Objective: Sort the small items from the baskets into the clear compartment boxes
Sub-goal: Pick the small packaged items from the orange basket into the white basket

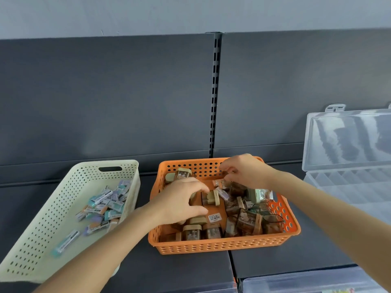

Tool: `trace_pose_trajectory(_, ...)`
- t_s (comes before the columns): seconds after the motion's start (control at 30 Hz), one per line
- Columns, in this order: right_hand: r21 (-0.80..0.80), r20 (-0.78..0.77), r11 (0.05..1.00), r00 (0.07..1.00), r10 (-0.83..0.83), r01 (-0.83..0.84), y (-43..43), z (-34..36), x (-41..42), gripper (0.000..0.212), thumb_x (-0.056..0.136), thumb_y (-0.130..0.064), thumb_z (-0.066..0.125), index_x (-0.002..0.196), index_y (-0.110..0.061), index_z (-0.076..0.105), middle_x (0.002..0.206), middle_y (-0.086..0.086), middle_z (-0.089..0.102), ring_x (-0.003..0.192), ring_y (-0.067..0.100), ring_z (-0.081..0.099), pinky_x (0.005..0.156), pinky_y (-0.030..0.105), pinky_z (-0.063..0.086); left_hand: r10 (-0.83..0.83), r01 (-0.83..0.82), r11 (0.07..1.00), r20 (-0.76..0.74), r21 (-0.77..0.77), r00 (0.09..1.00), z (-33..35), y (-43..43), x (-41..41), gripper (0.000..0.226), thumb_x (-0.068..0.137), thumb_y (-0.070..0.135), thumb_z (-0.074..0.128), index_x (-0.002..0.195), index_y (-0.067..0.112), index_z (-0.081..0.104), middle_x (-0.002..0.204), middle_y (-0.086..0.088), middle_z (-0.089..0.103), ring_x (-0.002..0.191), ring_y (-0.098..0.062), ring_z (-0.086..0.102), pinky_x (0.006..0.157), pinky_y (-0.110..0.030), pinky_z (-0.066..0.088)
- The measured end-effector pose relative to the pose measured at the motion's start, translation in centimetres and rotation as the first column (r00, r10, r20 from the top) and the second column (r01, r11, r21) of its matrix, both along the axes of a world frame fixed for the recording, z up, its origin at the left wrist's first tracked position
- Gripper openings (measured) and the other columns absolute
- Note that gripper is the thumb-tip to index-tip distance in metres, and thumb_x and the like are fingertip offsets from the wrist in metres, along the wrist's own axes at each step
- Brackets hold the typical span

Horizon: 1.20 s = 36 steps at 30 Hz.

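Dark grey shelf (pixel 186 271) carries the orange basket (pixel 222 246), cream basket (pixel 42 218) and open clear compartment box (pixel 349 187). Its compartments appear empty, so sorting has barely begun. Right hand (pixel 247 172) fingers pinch one of the small items (pixel 249 223) in the orange basket; left hand (pixel 179 201) fingers curl over others, grip unclear.

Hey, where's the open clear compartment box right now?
In the head view, the open clear compartment box sits at the far right of the shelf, just right of the orange basket, its lid raised.

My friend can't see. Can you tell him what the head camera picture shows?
The left hand and right hand dig in an orange basket of small brown-and-beige items. A cream basket of pastel wrapped pieces sits left; an open clear compartment box sits right.
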State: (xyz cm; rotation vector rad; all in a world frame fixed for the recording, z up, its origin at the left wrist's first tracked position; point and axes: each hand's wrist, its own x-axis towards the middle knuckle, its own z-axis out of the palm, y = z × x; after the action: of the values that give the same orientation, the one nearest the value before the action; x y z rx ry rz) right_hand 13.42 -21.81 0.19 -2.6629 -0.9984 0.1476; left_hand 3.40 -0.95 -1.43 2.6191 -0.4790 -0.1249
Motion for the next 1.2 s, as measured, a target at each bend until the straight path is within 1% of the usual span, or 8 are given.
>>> trace_pose_trajectory(0.17,0.031,-0.035,0.999,0.999,-0.012,0.013,-1.4,-0.1,-0.4,0.024,0.090,-0.013,0.062,0.112,-0.019,0.068,0.106,-0.011,0.067,0.099,0.010,0.064,0.084,0.018,0.047,-0.219,0.221,0.975,-0.088,0.017,0.972,0.0,-4.2,0.1,0.059,0.083,0.045,0.068,0.136,0.031,0.048,0.139,0.013,0.047,0.128,-0.002,0.036,0.105,-0.021,0.030)
trace_pose_trajectory(0.27,0.072,-0.045,0.997,0.999,0.003,0.000,-1.9,-0.1,-0.8,0.020,0.090,-0.009,0.061,0.107,-0.017,0.069,0.097,-0.018,0.061,0.095,0.008,0.064,0.082,0.017,0.049,-0.284,0.289,0.957,-0.132,0.013,0.950,-0.2,-5.8,0.4,0.060,0.085,0.039,0.068,0.139,0.029,0.046,0.141,0.008,0.047,0.129,-0.006,0.038,0.105,-0.024,0.033)
trace_pose_trajectory(0.4,0.065,-0.033,0.997,0.999,-0.029,0.031,-2.5,-0.3,-0.7,0.024,0.090,-0.007,0.060,0.111,-0.015,0.068,0.108,-0.002,0.068,0.098,0.014,0.064,0.087,0.031,0.053,-0.301,0.310,0.950,-0.152,0.039,0.941,-0.5,-6.2,0.8,0.063,0.084,0.032,0.070,0.141,0.028,0.044,0.140,0.007,0.047,0.128,-0.008,0.039,0.104,-0.024,0.034)
trace_pose_trajectory(0.53,0.087,-0.013,0.994,0.998,-0.063,0.064,-2.9,-0.6,-0.7,0.029,0.089,-0.004,0.059,0.114,-0.014,0.068,0.111,0.000,0.068,0.101,0.013,0.064,0.090,0.027,0.052,-0.324,0.330,0.943,-0.121,0.040,0.938,-1.3,-6.6,0.8,0.067,0.082,0.027,0.071,0.142,0.030,0.042,0.141,0.009,0.039,0.129,-0.009,0.037,0.107,-0.029,0.037)
trace_pose_trajectory(0.63,0.099,-0.011,0.991,0.996,-0.084,0.085,-3.0,-0.4,-0.7,0.032,0.089,-0.003,0.057,0.117,-0.017,0.067,0.114,-0.002,0.068,0.101,0.014,0.064,0.088,0.024,0.050,-0.331,0.336,0.941,-0.095,0.038,0.939,-1.6,-7.2,1.0,0.062,0.081,0.028,0.072,0.139,0.025,0.047,0.138,0.007,0.045,0.127,-0.010,0.040,0.107,-0.034,0.038)
trace_pose_trajectory(0.77,0.073,0.003,0.990,0.993,-0.121,0.120,-3.4,-0.3,-0.6,0.032,0.091,-0.005,0.054,0.119,-0.018,0.065,0.120,0.000,0.066,0.107,0.018,0.061,0.090,0.027,0.049,-0.262,0.262,0.965,-0.089,-0.009,0.961,-1.3,-6.7,1.2,0.052,0.082,0.032,0.072,0.131,0.026,0.054,0.128,0.008,0.055,0.118,-0.009,0.046,0.102,-0.035,0.040)
trace_pose_trajectory(0.93,-0.085,-0.015,0.988,0.992,-0.127,0.126,-4.2,-0.2,-0.5,0.038,0.090,-0.012,0.059,0.128,-0.018,0.059,0.129,0.001,0.058,0.116,0.019,0.054,0.094,0.028,0.043,-0.028,0.028,0.999,0.026,-0.016,0.999,0.5,-3.0,1.7,0.052,0.081,0.036,0.073,0.129,0.031,0.054,0.127,0.017,0.052,0.114,-0.001,0.045,0.100,-0.026,0.039)
trace_pose_trajectory(1.2,-0.149,0.002,0.979,0.990,-0.143,0.141,-3.0,-0.6,-0.4,0.040,0.088,-0.012,0.063,0.127,-0.017,0.057,0.118,0.005,0.060,0.100,0.023,0.061,0.086,0.037,0.052,0.254,-0.260,0.965,0.131,0.035,0.958,1.0,1.8,1.7,0.054,0.080,0.035,0.072,0.130,0.025,0.054,0.132,0.011,0.053,0.119,-0.006,0.048,0.095,-0.022,0.039)
